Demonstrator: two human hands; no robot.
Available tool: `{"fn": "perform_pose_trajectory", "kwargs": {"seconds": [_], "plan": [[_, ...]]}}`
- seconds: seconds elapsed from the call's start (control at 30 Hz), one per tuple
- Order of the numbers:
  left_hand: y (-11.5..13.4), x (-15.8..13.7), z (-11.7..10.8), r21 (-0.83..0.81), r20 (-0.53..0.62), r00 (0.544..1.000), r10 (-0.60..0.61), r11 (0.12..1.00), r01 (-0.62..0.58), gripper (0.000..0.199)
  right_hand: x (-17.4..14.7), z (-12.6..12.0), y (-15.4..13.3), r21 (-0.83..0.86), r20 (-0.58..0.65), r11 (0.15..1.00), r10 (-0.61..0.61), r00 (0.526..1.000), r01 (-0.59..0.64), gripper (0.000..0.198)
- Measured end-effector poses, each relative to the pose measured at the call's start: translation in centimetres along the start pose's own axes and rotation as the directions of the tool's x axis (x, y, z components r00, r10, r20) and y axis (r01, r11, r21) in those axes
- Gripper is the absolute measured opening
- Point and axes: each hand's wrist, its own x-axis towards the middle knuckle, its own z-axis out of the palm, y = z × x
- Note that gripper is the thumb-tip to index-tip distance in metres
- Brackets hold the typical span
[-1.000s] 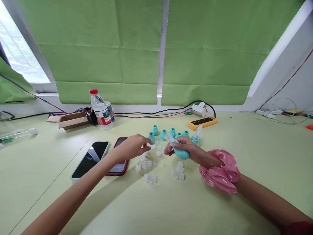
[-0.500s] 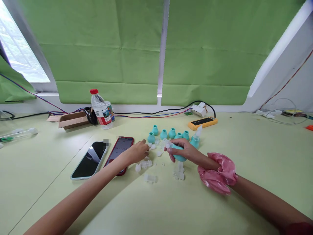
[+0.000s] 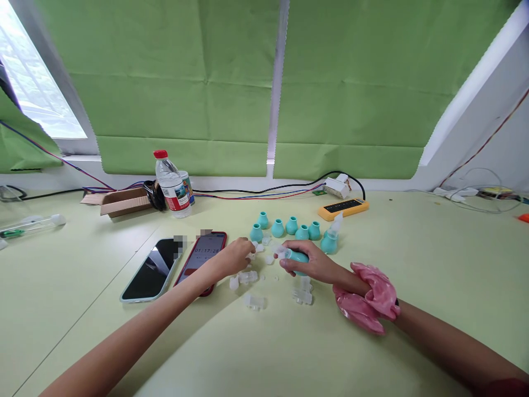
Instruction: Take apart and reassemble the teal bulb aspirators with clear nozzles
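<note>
My right hand [image 3: 316, 261] is wrapped round a teal squeeze bulb [image 3: 298, 257], which lies tilted with its translucent tip pointing left. My left hand [image 3: 239, 257] is low over the table, fingers bent together among small translucent plastic caps [image 3: 259, 248]; whatever the fingertips pinch is hidden. Several other teal bulbs [image 3: 278, 228] stand behind the hands. One bulb [image 3: 329, 242] at the right has a translucent nozzle [image 3: 336, 223] in it. In front lie translucent valve-like fittings, one [image 3: 254, 301] below my left hand and others [image 3: 303, 296] below my right.
Left of my hands lie a red-cased phone [image 3: 202, 255] showing a timer and a dark-screened phone [image 3: 151, 270]. Farther back are a water bottle [image 3: 173, 190], an open cardboard box [image 3: 126, 203], cables and a yellow-orange device [image 3: 343, 209]. A pink scrunchie [image 3: 367, 298] circles my right wrist.
My right hand has turned the teal bulb, so more of its neck shows and the tip sits slightly lower and farther left. My left hand has barely moved.
</note>
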Motion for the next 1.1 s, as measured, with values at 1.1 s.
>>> {"fn": "perform_pose_trajectory", "kwargs": {"seconds": [1.1], "plan": [[6.6,-1.0,-4.2,-0.983,-0.163,0.947,-0.275,0.132,-0.131,0.015,-0.9,1.0,-1.0,-0.053,-0.179,0.999,-0.011,0.984,0.001,0.028]]}}
